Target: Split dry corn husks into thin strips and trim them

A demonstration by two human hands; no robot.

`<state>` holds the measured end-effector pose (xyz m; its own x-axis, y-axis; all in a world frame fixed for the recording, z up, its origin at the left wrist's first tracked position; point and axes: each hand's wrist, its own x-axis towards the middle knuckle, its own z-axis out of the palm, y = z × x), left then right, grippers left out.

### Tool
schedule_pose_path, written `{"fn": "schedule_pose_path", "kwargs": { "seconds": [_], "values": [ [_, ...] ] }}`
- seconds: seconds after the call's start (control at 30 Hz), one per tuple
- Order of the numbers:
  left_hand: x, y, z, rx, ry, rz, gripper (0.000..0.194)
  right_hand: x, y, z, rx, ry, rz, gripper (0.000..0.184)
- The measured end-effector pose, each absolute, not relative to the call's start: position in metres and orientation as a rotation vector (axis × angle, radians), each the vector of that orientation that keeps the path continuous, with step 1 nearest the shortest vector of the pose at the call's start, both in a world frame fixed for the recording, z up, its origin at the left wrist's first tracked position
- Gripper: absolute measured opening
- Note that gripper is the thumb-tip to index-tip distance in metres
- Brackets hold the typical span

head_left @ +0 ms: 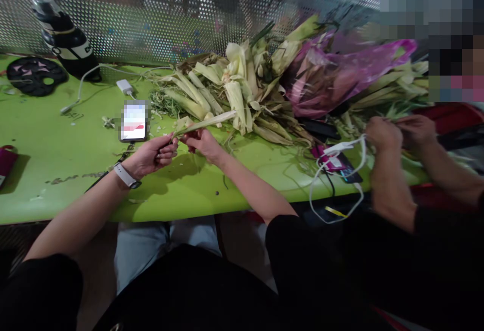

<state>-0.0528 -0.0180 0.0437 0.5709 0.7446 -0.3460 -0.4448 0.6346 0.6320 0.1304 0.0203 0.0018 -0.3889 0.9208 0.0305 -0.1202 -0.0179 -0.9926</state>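
A long pale-green corn husk [214, 120] stretches from my left hand toward the right, above the table. My left hand [157, 155], with a watch at its wrist, is closed around the husk's narrow end. Close beside it, my right hand [204, 145] has its fingers bent and pinched at the same husk, near the left fingertips. Just behind both hands lies a large heap of corn husks [236, 96], some green and some dry and brown. A lit phone [134, 122] rests on the table beyond my left hand.
On the green table [83, 144] stand a black bottle [70, 44] and a black mask-like piece [37, 75]. A pink plastic bag [321, 79] sits against the heap. White cables [340, 147] loop at the front right, near a co-worker's hands [385, 134]. Perforated metal [151, 18] runs along the back.
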Motion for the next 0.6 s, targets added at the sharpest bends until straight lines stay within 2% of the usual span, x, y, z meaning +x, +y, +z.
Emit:
{"fn": "schedule_pose_path", "kwargs": {
  "seconds": [0.2,0.33,0.6],
  "values": [
    [-0.0526,-0.0178,0.0414,0.495,0.645,0.718,0.027,0.1322,0.0205,0.0019,-0.858,-1.371,1.491,0.047],
    [-0.0516,-0.0185,0.0413,0.468,0.664,0.692,0.025,0.1332,0.0187,0.0017,-0.874,-1.444,1.546,0.046],
    [-0.0515,-0.0191,0.0428,0.515,0.688,0.689,0.025,0.1326,0.0222,0.0017,-0.855,-1.547,1.563,0.029]
  ]
}}
